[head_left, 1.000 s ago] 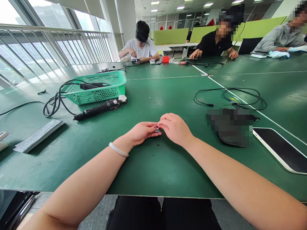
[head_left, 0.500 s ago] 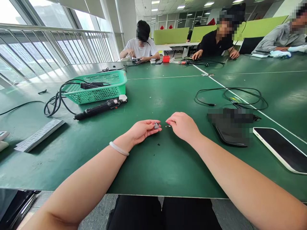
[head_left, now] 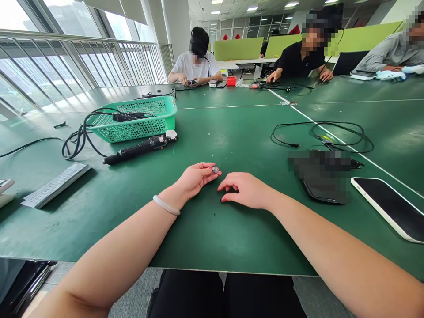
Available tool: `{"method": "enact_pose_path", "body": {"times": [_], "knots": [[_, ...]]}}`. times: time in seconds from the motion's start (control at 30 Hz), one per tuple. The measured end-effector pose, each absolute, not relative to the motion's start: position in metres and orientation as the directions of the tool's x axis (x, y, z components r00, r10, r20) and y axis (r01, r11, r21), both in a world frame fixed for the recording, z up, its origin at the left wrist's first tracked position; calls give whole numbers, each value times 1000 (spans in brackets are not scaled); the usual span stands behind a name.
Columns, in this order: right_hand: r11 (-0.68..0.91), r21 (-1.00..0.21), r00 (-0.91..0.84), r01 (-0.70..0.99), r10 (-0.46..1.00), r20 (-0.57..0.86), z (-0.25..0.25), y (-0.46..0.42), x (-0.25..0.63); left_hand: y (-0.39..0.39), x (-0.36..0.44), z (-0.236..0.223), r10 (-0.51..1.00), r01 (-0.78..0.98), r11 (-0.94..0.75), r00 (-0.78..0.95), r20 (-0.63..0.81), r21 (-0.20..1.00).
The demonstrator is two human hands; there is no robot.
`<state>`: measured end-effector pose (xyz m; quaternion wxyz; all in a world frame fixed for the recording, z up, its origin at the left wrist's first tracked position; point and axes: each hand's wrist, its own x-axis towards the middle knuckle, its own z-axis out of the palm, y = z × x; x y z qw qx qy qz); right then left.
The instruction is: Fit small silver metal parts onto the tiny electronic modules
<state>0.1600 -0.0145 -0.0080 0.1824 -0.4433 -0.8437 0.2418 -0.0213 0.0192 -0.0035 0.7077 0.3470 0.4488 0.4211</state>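
Between the thumb and fingers of my left hand (head_left: 199, 177) is a small silvery-grey part (head_left: 215, 169), too small to name more exactly. My right hand (head_left: 243, 190) is lowered over the green table (head_left: 185, 238), its thumb and fingers apart. A tiny black piece (head_left: 221, 200) lies at the tip of its thumb, and I cannot make out whether they touch. Another dark speck (head_left: 214, 214) is on the table just nearer to me. The small light-coloured piece seen earlier beside my right hand is hidden now.
A black electric screwdriver (head_left: 139, 149) lies before a green basket (head_left: 132, 128) with cables. At left is a paper stack (head_left: 56, 185). On the right are a black pouch (head_left: 323, 190), a phone (head_left: 391, 207) and a coiled cable (head_left: 331, 123). Several people sit across the table.
My hands have come apart. The right hand moved right off the small part, leaving a light piece on the table, then came down towards the tiny black piece with fingers spread. My left hand keeps its part.
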Motion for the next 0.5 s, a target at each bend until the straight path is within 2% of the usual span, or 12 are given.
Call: {"method": "enact_pose_path", "body": {"times": [0.2,0.27,0.37,0.5], "knots": [[638,-461,-659,616,739,142,-13,-18,154,20,-23,-4,904,-269,402,270,-332,875],[638,-461,-631,617,751,195,-12,-17,155,20,-22,-3,899,-260,407,283,-334,875],[527,-584,-451,618,846,286,-9,-15,158,19,-22,-2,895,-252,415,284,-343,874],[346,-806,-214,480,937,275,-9,-13,160,16,-20,-1,886,-235,425,304,-349,874]]}}
